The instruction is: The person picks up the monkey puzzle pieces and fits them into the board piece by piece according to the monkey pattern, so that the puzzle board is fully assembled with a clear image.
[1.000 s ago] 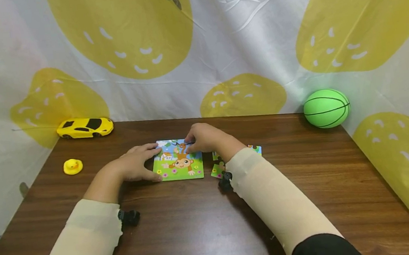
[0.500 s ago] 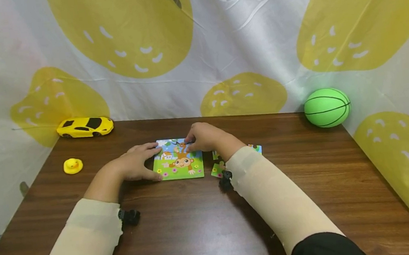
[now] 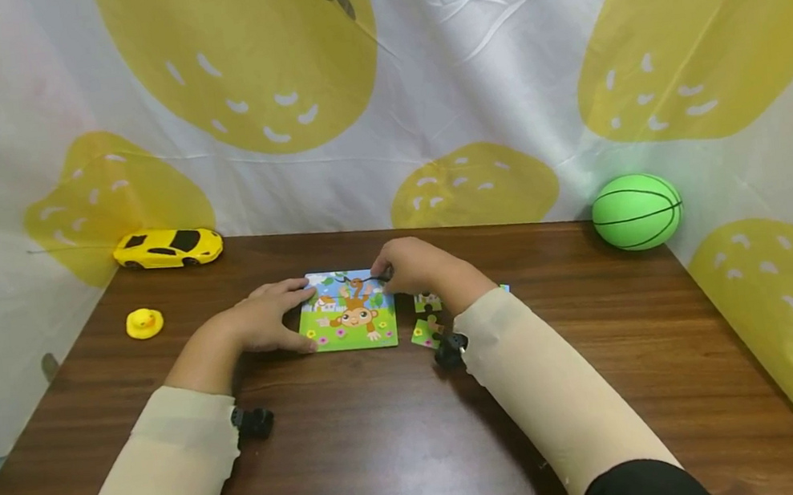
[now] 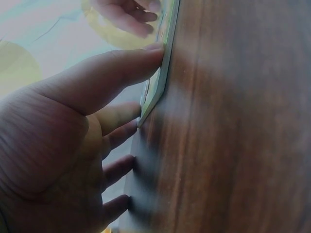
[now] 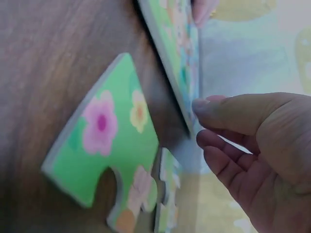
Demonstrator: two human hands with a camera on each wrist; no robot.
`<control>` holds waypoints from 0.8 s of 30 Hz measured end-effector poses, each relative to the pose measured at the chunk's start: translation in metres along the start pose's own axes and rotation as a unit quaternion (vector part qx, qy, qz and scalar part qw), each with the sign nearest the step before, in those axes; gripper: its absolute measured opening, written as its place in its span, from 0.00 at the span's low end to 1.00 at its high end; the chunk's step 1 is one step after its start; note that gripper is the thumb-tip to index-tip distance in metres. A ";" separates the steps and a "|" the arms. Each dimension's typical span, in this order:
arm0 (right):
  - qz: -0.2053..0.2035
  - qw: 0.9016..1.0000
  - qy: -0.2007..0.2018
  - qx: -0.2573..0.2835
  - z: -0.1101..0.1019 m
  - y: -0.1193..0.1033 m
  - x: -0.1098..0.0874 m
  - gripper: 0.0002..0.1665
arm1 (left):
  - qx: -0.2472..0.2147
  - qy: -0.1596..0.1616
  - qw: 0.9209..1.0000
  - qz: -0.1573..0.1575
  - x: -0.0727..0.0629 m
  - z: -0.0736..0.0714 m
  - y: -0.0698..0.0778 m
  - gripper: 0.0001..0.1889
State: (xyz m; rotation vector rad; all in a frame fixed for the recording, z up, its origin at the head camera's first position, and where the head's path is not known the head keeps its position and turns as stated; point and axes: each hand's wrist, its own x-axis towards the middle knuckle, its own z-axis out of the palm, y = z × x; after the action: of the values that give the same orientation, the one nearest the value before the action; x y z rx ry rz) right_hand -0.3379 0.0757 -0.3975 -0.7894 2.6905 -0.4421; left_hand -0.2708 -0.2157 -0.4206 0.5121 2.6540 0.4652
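Observation:
A square jigsaw puzzle [image 3: 350, 335] with a monkey picture lies flat on the table. My left hand [image 3: 259, 318] rests along its left side, fingers spread. In the left wrist view, the thumb [image 4: 129, 65] touches the puzzle's edge and the forefinger lies at its corner. My right hand [image 3: 414, 266] is at the upper right corner, and in the right wrist view its thumb [image 5: 228, 111] is right beside the edge, with no piece showing between the fingers. A loose flowered puzzle piece [image 5: 112, 136] lies below the right wrist; another loose piece [image 3: 428, 302] lies behind it.
A yellow toy car [image 3: 168, 249] stands at the back left, with a rubber duck [image 3: 145, 323] in front of it. At the back right sits a green ball [image 3: 637, 212]. A patterned cloth [image 3: 467, 95] hangs behind the table.
My right hand has drawn back slightly to the right from the puzzle's upper right part, uncovering more of the picture. The left hand stays at the left side.

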 end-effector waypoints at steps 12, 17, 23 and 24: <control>0.013 0.993 0.048 0.109 -0.008 0.035 -0.047 0.24 | 0.000 -0.001 1.000 0.006 0.000 0.000 0.000 0.56; 0.024 0.991 0.044 0.126 -0.006 0.049 -0.064 0.26 | -0.001 -0.002 1.000 0.002 0.001 0.000 0.001 0.56; 0.030 0.991 0.045 0.124 -0.001 0.064 -0.074 0.27 | -0.003 -0.003 1.000 -0.002 0.001 0.000 0.001 0.56; 0.028 0.991 0.044 0.124 0.000 0.066 -0.074 0.27 | -0.003 -0.003 1.000 -0.002 0.001 0.000 0.001 0.56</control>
State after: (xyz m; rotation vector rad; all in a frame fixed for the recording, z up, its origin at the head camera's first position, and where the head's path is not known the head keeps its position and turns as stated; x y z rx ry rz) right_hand -0.3090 0.1701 -0.4068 -0.6360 2.6584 -0.7948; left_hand -0.2710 -0.2145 -0.4200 0.5053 2.6460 0.4706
